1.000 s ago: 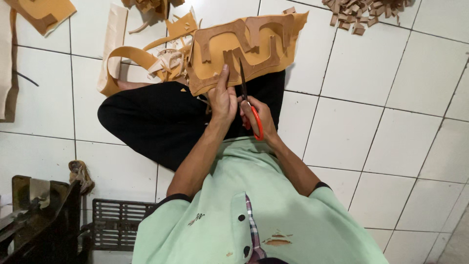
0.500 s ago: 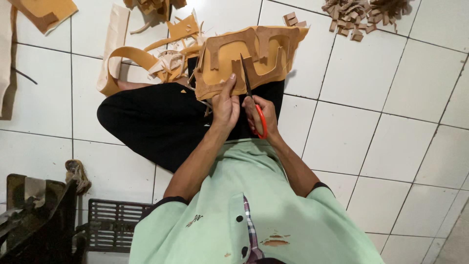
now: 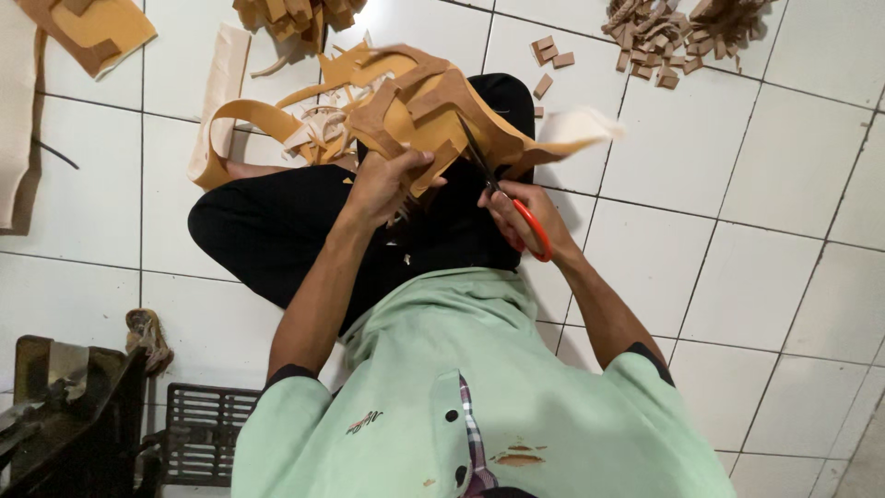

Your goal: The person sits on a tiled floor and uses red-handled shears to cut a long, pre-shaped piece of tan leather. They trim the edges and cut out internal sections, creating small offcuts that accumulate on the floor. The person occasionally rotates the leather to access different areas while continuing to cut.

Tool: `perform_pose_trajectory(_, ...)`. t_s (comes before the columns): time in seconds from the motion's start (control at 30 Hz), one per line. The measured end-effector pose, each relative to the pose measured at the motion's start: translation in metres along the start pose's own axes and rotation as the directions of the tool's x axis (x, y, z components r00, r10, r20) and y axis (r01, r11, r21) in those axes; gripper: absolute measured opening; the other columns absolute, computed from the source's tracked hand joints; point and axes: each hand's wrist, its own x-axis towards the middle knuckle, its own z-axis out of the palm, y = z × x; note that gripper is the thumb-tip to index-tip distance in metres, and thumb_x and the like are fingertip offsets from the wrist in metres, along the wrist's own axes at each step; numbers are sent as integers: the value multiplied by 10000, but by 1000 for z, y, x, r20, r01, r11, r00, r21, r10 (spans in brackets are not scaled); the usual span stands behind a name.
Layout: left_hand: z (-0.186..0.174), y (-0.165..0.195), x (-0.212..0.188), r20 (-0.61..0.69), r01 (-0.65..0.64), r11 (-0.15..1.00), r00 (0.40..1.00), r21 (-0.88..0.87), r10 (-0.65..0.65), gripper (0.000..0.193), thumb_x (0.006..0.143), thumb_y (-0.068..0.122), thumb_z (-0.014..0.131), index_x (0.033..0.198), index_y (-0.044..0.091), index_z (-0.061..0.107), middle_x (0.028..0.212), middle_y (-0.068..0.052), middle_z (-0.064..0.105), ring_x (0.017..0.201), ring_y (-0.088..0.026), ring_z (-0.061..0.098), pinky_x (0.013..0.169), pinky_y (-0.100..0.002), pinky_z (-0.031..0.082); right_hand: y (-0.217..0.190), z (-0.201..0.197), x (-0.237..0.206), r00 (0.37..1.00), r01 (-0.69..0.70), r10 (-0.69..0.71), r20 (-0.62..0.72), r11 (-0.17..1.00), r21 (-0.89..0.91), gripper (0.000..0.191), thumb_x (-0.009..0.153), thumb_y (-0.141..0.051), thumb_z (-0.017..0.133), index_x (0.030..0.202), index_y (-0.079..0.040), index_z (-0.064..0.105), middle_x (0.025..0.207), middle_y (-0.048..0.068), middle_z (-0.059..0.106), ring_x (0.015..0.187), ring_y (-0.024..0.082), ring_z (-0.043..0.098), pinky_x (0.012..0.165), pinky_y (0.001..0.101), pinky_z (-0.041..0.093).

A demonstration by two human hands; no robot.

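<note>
A: Where is the tan cut-out sheet point(image 3: 419, 106) now?

B: Above the lap, over the black trousers point(image 3: 277, 231). Half a second ago it lay flatter and faced the camera; now it is turned and folded, one pale flap swinging out to the right.

A: And the hands?

B: The left hand point(image 3: 383, 184) is closed on the sheet's lower edge. The right hand point(image 3: 521, 217) is closed through the red-handled scissors point(image 3: 502, 198), blades slightly parted and into the sheet.

A: Around them?

B: Curled offcut strips point(image 3: 240, 120) lie on the white tiles to the left, small brown blocks point(image 3: 682, 32) at upper right, a dark metal grate point(image 3: 198, 433) at lower left.
</note>
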Motion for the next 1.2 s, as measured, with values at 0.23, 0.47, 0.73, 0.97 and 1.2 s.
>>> perform_pose_trajectory(0.23, 20, 35, 14, 120, -68, 989, 991, 128, 53, 337, 904, 46, 706, 1203, -33, 575, 1074, -125, 690, 906, -204, 739, 737, -356, 669, -19, -24, -3, 995, -89, 85, -42, 990, -109, 445, 1031, -405, 561, 928, 24, 616, 515, -28, 426, 364, 78, 385, 339, 252, 309)
perform_pose_trajectory(0.47, 35, 71, 23, 213, -71, 764, 973, 641, -87, 317, 899, 181, 781, 1098, -49, 691, 923, -71, 754, 825, -182, 759, 757, -311, 676, -49, -63, 2, 967, 47, -7, 254, 987, -152, 506, 1044, -499, 498, 1031, -15, 644, 596, -28, 495, 478, 74, 480, 445, 253, 392)
perform_pose_trajectory(0.73, 34, 80, 16, 254, -179, 594, 966, 785, -44, 381, 839, 246, 866, 1068, 10, 675, 934, -84, 723, 876, -195, 737, 786, -333, 610, -63, -88, 21, 970, 12, 149, 194, 765, -644, 622, 951, -516, 671, 725, 63, 640, 586, 45, 492, 470, 118, 490, 425, 305, 416)
perform_pose_trajectory(0.97, 25, 65, 2, 24, -120, 785, 991, 607, 132, 407, 855, 234, 815, 1177, 28, 675, 957, -75, 759, 861, -166, 748, 757, -304, 647, -30, -42, 20, 955, 62, -16, 295, 987, -148, 537, 1032, -527, 541, 1045, -1, 644, 639, -19, 488, 513, 84, 504, 452, 260, 413)
perform_pose_trajectory(1.2, 23, 32, -5, 103, -179, 916, 983, 358, 152, 390, 905, 171, 800, 1198, -39, 649, 1059, -83, 751, 936, -143, 731, 835, -302, 627, -12, -3, 25, 980, 94, -98, 172, 995, 31, 456, 1058, -461, 534, 982, -15, 589, 548, -44, 421, 410, 65, 387, 394, 231, 321)
